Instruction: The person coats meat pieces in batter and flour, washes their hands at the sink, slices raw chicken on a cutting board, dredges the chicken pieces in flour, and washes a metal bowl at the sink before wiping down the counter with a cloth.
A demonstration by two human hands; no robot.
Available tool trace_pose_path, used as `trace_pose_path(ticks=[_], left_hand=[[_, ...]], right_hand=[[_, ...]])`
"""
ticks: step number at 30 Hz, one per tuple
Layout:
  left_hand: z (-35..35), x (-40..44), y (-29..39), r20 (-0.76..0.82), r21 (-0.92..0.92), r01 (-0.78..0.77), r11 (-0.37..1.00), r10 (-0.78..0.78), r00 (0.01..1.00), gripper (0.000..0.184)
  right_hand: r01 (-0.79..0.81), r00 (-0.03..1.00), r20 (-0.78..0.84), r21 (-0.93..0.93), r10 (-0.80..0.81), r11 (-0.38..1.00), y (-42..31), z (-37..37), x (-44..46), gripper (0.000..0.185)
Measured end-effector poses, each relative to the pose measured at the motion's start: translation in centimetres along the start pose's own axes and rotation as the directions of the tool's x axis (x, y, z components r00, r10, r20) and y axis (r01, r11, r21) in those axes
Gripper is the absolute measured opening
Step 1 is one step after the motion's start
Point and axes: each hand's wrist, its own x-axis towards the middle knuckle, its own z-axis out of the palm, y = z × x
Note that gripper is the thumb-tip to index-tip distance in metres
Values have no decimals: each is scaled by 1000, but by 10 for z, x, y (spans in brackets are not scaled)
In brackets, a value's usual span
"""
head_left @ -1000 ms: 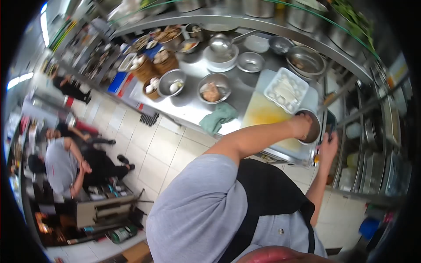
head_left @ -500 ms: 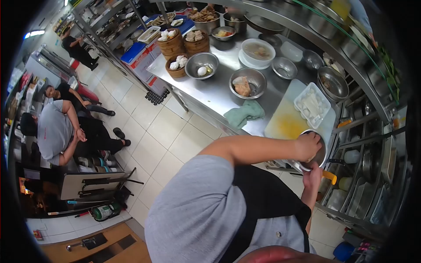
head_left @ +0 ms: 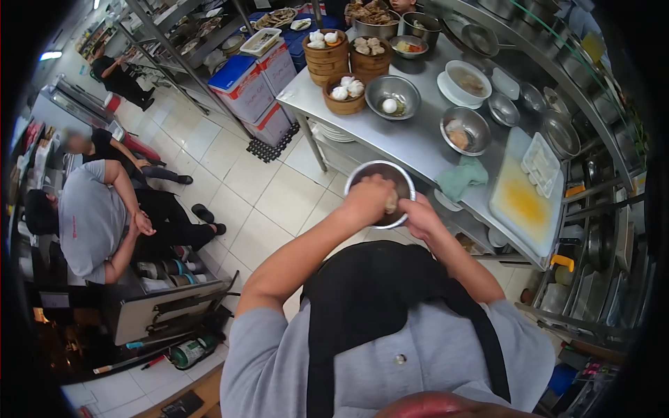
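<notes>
A metal mixing bowl [head_left: 398,175] is held in front of my black apron, off the table's near edge and tipped so its inside shows. My right hand [head_left: 422,217] grips its rim from the right, fingers closed on it. My left hand [head_left: 371,199] reaches into the bowl with fingers curled; something pale shows at the fingertips, too small to name. On the steel table [head_left: 418,150] nearest the bowl lie a green cloth [head_left: 463,177] and a metal bowl with a pinkish piece of food [head_left: 458,135]. A cutting board [head_left: 519,209] with a yellow stain carries a clear plastic tray [head_left: 540,166].
Bamboo steamers [head_left: 326,61] with white buns stand by a metal bowl with a white egg-like ball [head_left: 389,106]. A white soup bowl [head_left: 465,82] sits further back. Stacked boxes [head_left: 240,87] stand on the left floor. Two people sit or lean at left; another stands further back.
My hands have carried the bowl leftward from beside the cutting board to the front of my body. The view has turned right, and my left hand is still inside the bowl.
</notes>
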Motion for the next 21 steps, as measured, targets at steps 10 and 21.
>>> trace_pose_path(ticks=[10,21], left_hand=[[-67,-58,-194,-165,-23,307,951,-306,938,36],[-200,-82,-417,-234,-135,593,794,-607,760,58]], right_hand=[[-223,946,195,-190,259,956,14,167,163,38],[-260,822,394,-384,412,886,6,367,395,39]])
